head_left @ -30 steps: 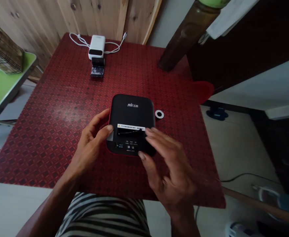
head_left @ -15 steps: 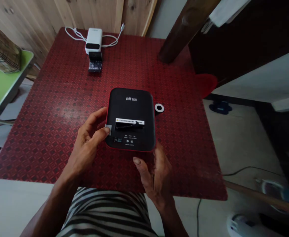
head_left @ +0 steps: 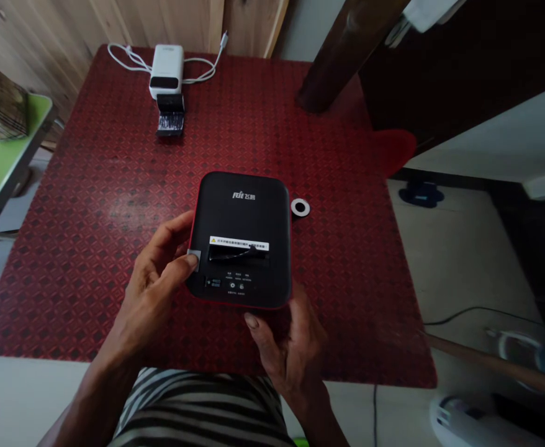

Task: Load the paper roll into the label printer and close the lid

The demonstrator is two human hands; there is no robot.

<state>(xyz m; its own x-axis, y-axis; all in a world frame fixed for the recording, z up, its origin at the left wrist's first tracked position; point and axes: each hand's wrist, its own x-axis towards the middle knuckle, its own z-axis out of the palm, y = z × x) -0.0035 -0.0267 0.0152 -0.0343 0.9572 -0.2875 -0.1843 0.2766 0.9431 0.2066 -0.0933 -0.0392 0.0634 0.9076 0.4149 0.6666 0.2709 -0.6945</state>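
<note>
A black square device with a red rim (head_left: 239,214) lies under my hands, its top showing a white warning label and a dark slot. My left hand (head_left: 154,292) is at its left edge, with the thumb and fingers pinching a small grey tab (head_left: 193,259). My right hand (head_left: 291,354) is at the front right corner, its fingers hidden under the device and its thumb below the front edge. What the underside looks like is hidden.
The red patterned tabletop (head_left: 90,217) also bears a small white box (head_left: 166,70) with a white cable, a black strip (head_left: 170,116), and a white ring (head_left: 300,208). A dark wooden post (head_left: 342,62) stands at the back. A green table (head_left: 2,149) is at the left.
My right hand has moved from on top of the device to its front right corner, going under the edge. My left thumb has come onto the grey tab. The view has shifted slightly.
</note>
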